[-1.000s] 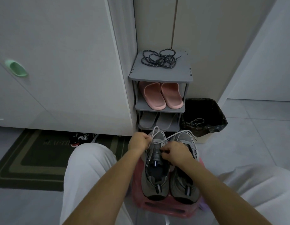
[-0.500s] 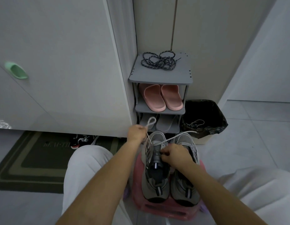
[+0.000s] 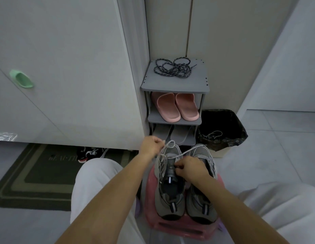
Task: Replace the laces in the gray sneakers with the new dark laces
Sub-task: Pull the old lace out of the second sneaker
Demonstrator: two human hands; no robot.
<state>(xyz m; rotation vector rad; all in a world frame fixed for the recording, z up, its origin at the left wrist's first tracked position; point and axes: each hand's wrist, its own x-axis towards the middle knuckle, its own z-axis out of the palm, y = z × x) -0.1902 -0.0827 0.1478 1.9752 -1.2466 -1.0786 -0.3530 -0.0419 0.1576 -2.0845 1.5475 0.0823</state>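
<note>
Sneakers, a gray pair, stand side by side on a pink stool (image 3: 181, 228) between the person's knees, heels toward the camera. The left sneaker (image 3: 168, 192) has a light lace (image 3: 187, 151) threaded only through its front eyelets, and its tongue lies bare nearer the heel. The right sneaker (image 3: 200, 206) is partly hidden by the right forearm, so its lacing cannot be told.

The left hand (image 3: 150, 146) is raised just beyond the toe of the left sneaker and pinches the light lace, with a loop standing out beside its fingers. One strand runs from there across to the toe of the right sneaker. The right hand (image 3: 190, 169) is curled over the lacing of the left sneaker and grips it near the eyelets.

Just beyond the stool stands a gray rack (image 3: 174, 86). The dark laces (image 3: 173, 68) lie in a loose tangle on its top shelf, untouched. Pink slippers (image 3: 177, 107) sit on the shelf below, and gray slippers (image 3: 172, 134) under those. Beside the rack, to the right, is a bin (image 3: 223, 120) lined with a black bag, and another light lace lies in it. To the left, a dark mat (image 3: 38, 171) covers the floor in front of a white cabinet with a green handle (image 3: 22, 81).
</note>
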